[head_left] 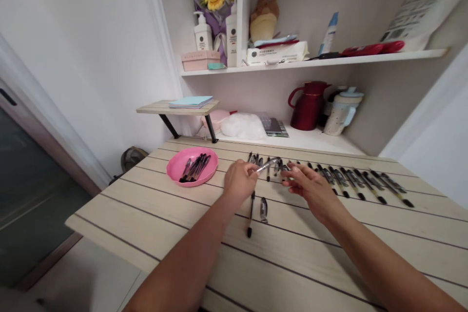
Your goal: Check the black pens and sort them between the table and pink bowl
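Observation:
Pinched in the fingers of my left hand (239, 180) is a slim, clear-grey pen barrel (267, 164), tilted up to the right with a dark far end. My right hand (310, 187) is just right of that end, fingers apart, and I see nothing held in it. Below my left hand, a black-tipped pen piece (250, 217) lies on the table beside a dark pen cap (263, 209). Pen parts (343, 183) lie in a long row to the right, partly hidden by my right hand. Several dark pens (195, 168) rest in a pink dish (173, 170) on the left.
The slatted wooden table (146, 209) has a small raised stand (157, 107) at its back left, with paper (190, 102) on top. Behind it are a white plastic bag (243, 126), a red jug (310, 106) and a pale bottle (341, 112). A loaded shelf (365, 58) runs above.

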Demonstrator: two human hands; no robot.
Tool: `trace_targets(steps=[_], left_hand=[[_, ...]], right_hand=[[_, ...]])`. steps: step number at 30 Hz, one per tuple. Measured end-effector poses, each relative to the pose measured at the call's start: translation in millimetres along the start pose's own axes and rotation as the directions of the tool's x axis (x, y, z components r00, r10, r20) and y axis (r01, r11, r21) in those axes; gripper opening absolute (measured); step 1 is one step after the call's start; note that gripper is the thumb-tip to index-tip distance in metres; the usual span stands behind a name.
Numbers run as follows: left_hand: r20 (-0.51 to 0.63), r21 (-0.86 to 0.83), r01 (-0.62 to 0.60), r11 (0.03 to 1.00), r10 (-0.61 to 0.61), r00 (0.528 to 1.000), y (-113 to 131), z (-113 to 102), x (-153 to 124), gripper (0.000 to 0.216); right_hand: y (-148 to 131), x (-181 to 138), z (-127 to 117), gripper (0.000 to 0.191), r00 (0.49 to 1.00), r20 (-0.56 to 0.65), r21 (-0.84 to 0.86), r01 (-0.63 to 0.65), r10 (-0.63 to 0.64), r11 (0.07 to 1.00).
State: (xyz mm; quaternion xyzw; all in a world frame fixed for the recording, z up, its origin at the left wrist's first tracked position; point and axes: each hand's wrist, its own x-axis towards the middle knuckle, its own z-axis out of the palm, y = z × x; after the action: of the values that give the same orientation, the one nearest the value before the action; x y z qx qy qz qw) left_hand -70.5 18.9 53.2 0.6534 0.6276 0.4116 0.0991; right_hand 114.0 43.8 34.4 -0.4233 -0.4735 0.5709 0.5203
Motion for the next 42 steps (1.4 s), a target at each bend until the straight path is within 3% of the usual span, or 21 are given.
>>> trace_targets(steps=[4, 7, 12, 17, 21, 24, 26, 28, 34, 39, 42], left_hand=[[-0.068, 0.281, 0.173, 0.944, -0.16, 0.985, -20.8, -57.5, 23.5, 0.018], [-0.063, 0.461, 0.368, 0.807, -0.384, 0.921, -45.4, -94.1, 32.8, 0.021], [-0.056, 0.546, 0.435, 0.716, -0.487, 0.872, -79.2, -112.9, 28.8, 0.022], [-0.074, 0.581, 0.434, 0.688, -0.487, 0.87, -85.7, -106.6, 27.5, 0.018], [-0.02, 0.566, 0.296, 0.769, -0.346, 0.938, -61.7, -91.9, 22.0, 0.023], [0.134, 0.499, 0.101, 0.861, -0.191, 0.972, -33.3, -65.4, 4.1, 0.019], [0.321, 0.381, -0.065, 0.922, -0.066, 0.945, -17.8, -44.0, -11.6, 0.017], [0.402, 0.339, -0.138, 0.931, -0.011, 0.916, -8.6, -25.2, -25.7, 0.017], [0.397, 0.453, -0.071, 0.889, -0.129, 0.909, -7.9, -2.4, -40.0, 0.023], [0.398, 0.416, -0.047, 0.908, -0.135, 0.907, -11.6, -0.1, -40.0, 0.022], [0.339, 0.334, 0.018, 0.943, -0.138, 0.931, -14.3, -2.4, -38.4, 0.024]], right_hand=[[8.7, 1.0, -0.8, 0.035, 0.999, -0.011, -0.09, -0.044, 0.043, 0.995], [13.8, 1.6, -0.2, 0.033, 0.998, 0.016, -0.127, -0.058, 0.06, 0.99], [17.3, 1.8, 1.5, 0.031, 0.995, 0.058, -0.172, -0.069, 0.081, 0.983], [22.9, 1.3, 4.7, 0.029, 0.987, 0.111, -0.22, -0.089, 0.115, 0.971], [28.3, -0.1, 7.9, 0.025, 0.987, 0.156, -0.327, 0.003, 0.051, 0.945], [28.0, -6.5, 12.6, 0.019, 0.96, 0.279, -0.461, 0.154, -0.022, 0.874], [24.5, -13.9, 17.0, 0.016, 0.918, 0.395, -0.557, 0.273, -0.039, 0.784], [19.5, -22.4, 21.6, 0.014, 0.863, 0.505, -0.642, 0.385, -0.013, 0.663], [11.8, -40.3, 32.0, 0.006, 0.77, 0.639, -0.741, 0.615, 0.0, 0.27], [10.1, -43.8, 34.7, 0.015, 0.749, 0.662, -0.731, 0.639, 0.021, 0.239], [2.3, -39.0, 29.1, 0.015, 0.758, 0.652, -0.727, 0.618, 0.018, 0.299]])
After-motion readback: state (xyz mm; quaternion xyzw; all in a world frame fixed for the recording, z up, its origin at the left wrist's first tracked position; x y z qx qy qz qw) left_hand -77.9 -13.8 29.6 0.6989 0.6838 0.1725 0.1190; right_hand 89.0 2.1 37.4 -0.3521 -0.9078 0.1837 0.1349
